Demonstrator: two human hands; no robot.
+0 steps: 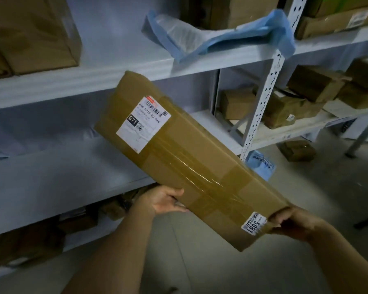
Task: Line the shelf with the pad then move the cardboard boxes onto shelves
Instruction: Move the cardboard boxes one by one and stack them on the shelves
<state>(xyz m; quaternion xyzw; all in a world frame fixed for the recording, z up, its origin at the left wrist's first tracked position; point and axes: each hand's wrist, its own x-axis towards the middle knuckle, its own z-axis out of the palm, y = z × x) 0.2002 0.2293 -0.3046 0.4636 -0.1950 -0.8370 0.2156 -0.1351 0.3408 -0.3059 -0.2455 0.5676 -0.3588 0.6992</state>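
Aloft — left hand (164, 201), right hand (293, 221) grip box (187, 158).

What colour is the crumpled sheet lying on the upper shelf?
Light blue; the crumpled sheet shows best in the head view.

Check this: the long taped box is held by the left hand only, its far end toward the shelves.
Wrong: the head view shows both hands on the box, left hand at its side, right hand at its near corner; far end toward the shelves.
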